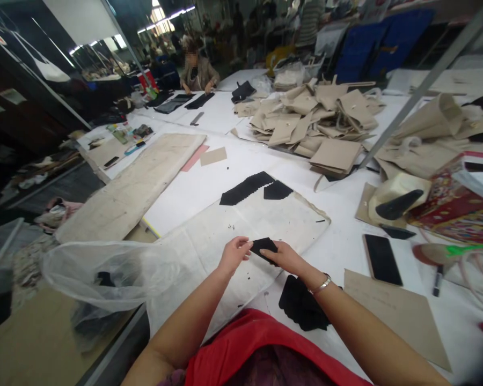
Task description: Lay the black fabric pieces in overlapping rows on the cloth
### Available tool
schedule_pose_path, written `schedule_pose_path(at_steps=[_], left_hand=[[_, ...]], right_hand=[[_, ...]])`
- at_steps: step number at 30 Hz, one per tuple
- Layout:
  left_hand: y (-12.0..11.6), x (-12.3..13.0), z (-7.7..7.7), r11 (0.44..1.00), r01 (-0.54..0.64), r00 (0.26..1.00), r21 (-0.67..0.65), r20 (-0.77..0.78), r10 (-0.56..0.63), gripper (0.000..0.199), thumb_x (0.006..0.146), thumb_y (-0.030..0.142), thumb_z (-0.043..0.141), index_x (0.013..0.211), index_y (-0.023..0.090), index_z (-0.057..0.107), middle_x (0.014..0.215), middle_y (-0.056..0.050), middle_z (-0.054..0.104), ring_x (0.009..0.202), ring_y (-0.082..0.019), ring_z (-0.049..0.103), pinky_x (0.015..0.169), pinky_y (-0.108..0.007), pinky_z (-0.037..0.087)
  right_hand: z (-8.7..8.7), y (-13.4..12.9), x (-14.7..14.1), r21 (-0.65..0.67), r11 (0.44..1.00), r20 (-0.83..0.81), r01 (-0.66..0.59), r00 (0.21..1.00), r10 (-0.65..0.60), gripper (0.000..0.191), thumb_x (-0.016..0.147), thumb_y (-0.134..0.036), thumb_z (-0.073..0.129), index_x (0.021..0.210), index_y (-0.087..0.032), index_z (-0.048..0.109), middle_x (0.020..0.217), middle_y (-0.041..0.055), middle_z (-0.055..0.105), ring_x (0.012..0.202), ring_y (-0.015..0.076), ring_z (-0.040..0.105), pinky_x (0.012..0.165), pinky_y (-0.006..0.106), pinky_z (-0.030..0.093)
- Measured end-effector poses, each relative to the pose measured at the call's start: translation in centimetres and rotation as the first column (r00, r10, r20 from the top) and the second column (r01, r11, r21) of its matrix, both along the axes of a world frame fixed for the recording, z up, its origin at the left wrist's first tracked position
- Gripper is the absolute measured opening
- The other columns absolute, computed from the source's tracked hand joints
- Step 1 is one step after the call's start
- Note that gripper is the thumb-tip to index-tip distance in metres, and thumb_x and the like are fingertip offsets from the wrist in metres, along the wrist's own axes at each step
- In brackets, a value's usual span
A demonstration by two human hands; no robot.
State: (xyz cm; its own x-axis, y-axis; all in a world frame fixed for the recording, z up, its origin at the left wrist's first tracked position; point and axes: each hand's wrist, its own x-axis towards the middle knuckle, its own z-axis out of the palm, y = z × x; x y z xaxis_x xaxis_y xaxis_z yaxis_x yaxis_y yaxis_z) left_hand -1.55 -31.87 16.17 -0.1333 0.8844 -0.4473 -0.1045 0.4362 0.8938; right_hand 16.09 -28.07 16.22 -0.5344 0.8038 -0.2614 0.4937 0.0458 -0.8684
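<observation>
One black piece [261, 250] over the white sheet [201, 244]

Nearest me, a fanned black stack [301, 303] lies on the table [193, 193]. Beyond, my right hand [286, 257] pinches the piece; my left hand [233, 254] is at its edge, pinching or not I cannot tell. Farther lies an overlapping black row [245, 188].

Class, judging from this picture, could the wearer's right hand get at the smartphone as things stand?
Probably yes: the smartphone lies uncovered to the right of the right hand, and nothing visible seems to block the way. That hand holds a black piece, though, so it might need freeing first.
</observation>
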Motion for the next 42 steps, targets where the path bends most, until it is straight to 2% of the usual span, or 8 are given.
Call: schedule_pose_path(at_steps=[4,8,15,19,23,28,35,42], left_hand=[[-1.5,-0.4,0.7,0.992,-0.093,0.96,-0.083,0.257,0.112,0.046,0.072,0.053,0.057,0.093,0.012,0.059,0.095,-0.012,0.062,0.082,-0.018,0.06,0.07,-0.031,0.049],[-1.6,-0.8,-0.3,0.99,-0.138,0.91,-0.024,0.392,0.137,0.037,0.067,0.041,0.067,0.09,0.013,0.06,0.092,-0.009,0.063,0.083,-0.018,0.059,0.073,-0.033,0.049],[-0.1,-5.4,-1.8,0.998,-0.056,0.941,-0.025,0.334,0.061,0.041,0.064,0.034,0.07,0.095,0.009,0.06,0.088,-0.01,0.065,0.077,-0.019,0.061,0.072,-0.035,0.05],[1.0,-6.4,-1.5,0.999,0.035,0.919,0.0,0.393,-0.032,0.042,0.064,0.035,0.071,0.094,0.008,0.061,0.088,-0.01,0.065,0.079,-0.019,0.061,0.075,-0.036,0.049],[2.5,-6.3,-2.5,0.994,-0.087,0.929,-0.069,0.356,0.106,0.033,0.063,0.029,0.071,0.088,0.011,0.06,0.083,-0.006,0.064,0.074,-0.016,0.061,0.072,-0.033,0.05],[4.6,-6.2,-4.4,0.982,-0.187,0.978,-0.017,0.092,0.188,0.018,0.063,0.021,0.065,0.079,0.013,0.062,0.071,-0.003,0.062,0.067,-0.015,0.06,0.066,-0.03,0.052],[6.8,-8.9,-4.3,0.996,-0.075,0.922,-0.049,0.378,0.088,0.03,0.06,0.023,0.067,0.087,0.011,0.061,0.076,-0.006,0.064,0.069,-0.015,0.061,0.068,-0.03,0.051],[10.1,-11.1,-6.7,0.982,-0.189,0.968,-0.031,0.164,0.191,0.024,0.058,0.021,0.069,0.079,0.01,0.062,0.069,-0.004,0.063,0.064,-0.015,0.061,0.063,-0.029,0.051]], right_hand=[[0.3,-0.9,-2.9,0.552,0.824,0.388,-0.129,0.914,-0.117,0.017,0.084,-0.022,0.044,0.093,-0.016,0.057,0.086,0.0082,0.057,0.077,0.018,0.051,0.065,0.028,0.038],[0.1,-2.2,-5.0,0.649,0.691,0.461,-0.32,0.887,-0.022,0.031,0.083,-0.01,0.039,0.111,-0.012,0.052,0.094,0.0139,0.055,0.085,0.0228,0.049,0.073,0.035,0.039],[-0.4,1.4,-4.6,0.115,0.99,-0.117,-0.081,0.989,0.095,0.045,0.078,-0.032,0.05,0.12,-0.019,0.044,0.115,0.0092,0.052,0.095,0.018,0.053,0.079,0.033,0.043],[-1.2,4.3,-6.2,-0.237,0.96,-0.153,-0.152,0.981,0.117,0.034,0.082,-0.046,0.042,0.081,-0.015,0.056,0.066,0.0,0.055,0.059,0.0111,0.05,0.055,0.024,0.039],[-1.9,5.4,-8.4,0.075,0.991,0.041,-0.107,0.994,0.104,0.031,0.081,-0.042,0.047,0.062,-0.017,0.049,0.053,-0.0035,0.045,0.053,0.01,0.042,0.05,0.023,0.029],[-2.6,5.8,-10.0,0.485,0.851,0.38,-0.2,0.925,0.001,0.02,0.086,-0.031,0.042,0.077,-0.017,0.053,0.077,0.0055,0.058,0.069,0.0155,0.051,0.057,0.025,0.03],[-4.4,9.7,-11.5,0.168,0.978,0.184,-0.121,0.979,0.09,0.03,0.083,-0.041,0.045,0.065,-0.018,0.047,0.059,-0.0007,0.053,0.056,0.0128,0.049,0.05,0.023,0.03],[-4.7,12.1,-14.9,0.348,0.935,0.24,-0.068,0.97,-0.019,0.018,0.079,-0.033,0.05,0.07,-0.018,0.052,0.072,0.0036,0.057,0.066,0.0145,0.05,0.058,0.025,0.033]])
